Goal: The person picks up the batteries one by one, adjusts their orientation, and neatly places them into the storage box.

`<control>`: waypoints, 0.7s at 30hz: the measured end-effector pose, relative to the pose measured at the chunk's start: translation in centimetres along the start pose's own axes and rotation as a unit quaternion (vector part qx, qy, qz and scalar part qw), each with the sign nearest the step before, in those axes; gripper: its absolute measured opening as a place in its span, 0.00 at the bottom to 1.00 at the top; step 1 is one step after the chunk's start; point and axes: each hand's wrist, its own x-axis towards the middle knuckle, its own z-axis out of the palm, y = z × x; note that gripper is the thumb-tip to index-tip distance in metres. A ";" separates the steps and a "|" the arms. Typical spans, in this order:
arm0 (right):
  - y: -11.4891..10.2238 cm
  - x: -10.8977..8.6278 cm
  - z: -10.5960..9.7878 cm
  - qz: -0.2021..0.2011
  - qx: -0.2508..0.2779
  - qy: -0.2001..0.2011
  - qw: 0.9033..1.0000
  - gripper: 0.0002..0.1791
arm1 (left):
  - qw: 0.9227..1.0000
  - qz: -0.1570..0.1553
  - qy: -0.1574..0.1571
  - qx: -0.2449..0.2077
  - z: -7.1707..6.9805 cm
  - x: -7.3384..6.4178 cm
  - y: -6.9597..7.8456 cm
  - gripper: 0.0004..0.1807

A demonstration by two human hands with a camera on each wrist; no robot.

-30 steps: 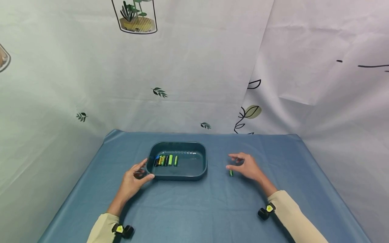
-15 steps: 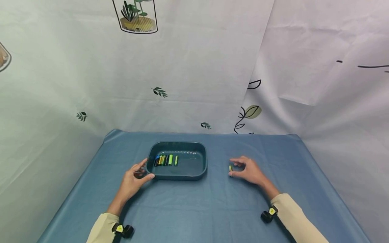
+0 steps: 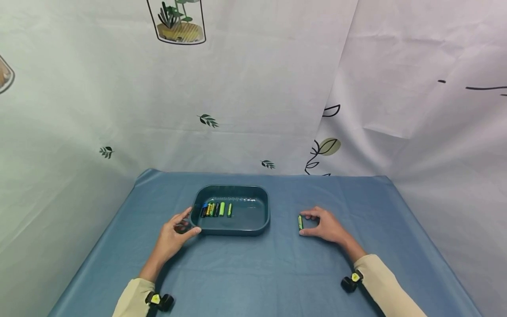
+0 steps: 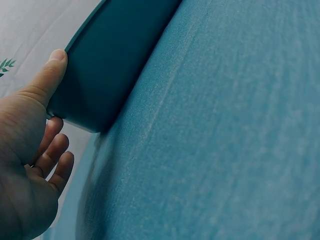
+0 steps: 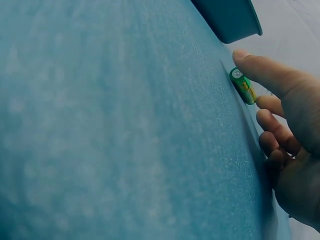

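In the head view my left hand [image 3: 172,237] grips the near left corner of the dark teal tray [image 3: 237,231]. Its thumb touches the rim, as the left wrist view also shows, and the other fingers curl beside the outer wall. Inside the tray, several batteries [image 3: 215,209] lie side by side towards the left. To the tray's right, a small green battery [image 3: 300,222] lies on the blue cloth between the thumb and index finger of my right hand [image 3: 326,226], which pinch it near its ends. One metal end of this battery [image 5: 243,86] shows in the right wrist view.
A blue cloth [image 3: 253,273] covers the table, whose far edge meets a pale patterned curtain [image 3: 253,88]. Cameras are strapped to both wrists, one on the left wrist [image 3: 160,301] and one on the right wrist [image 3: 350,281].
My right hand has moved slightly towards me and lowered around the green battery, so that it now shows between thumb and index finger. The left hand and the tray have stayed still.
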 end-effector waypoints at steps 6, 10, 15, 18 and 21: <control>0.0 -0.1 0.1 0.004 -0.004 0.000 1.000 0.33 | 1.000 0.001 0.000 0.001 0.0 0.0 0.1 0.43; 0.1 -0.1 0.1 0.004 -0.005 0.004 1.000 0.30 | 1.000 -0.001 -0.001 -0.002 0.0 0.0 0.0 0.43; 0.1 0.0 0.3 0.007 -0.006 0.004 1.000 0.29 | 1.000 0.000 0.000 0.001 0.1 -0.1 0.0 0.43; 0.1 0.0 0.3 0.007 -0.007 0.007 1.000 0.28 | 1.000 0.002 0.001 0.001 0.1 -0.1 -0.1 0.43; 0.1 0.0 0.3 0.007 -0.009 0.012 1.000 0.28 | 1.000 0.005 0.003 0.000 0.1 -0.1 -0.1 0.43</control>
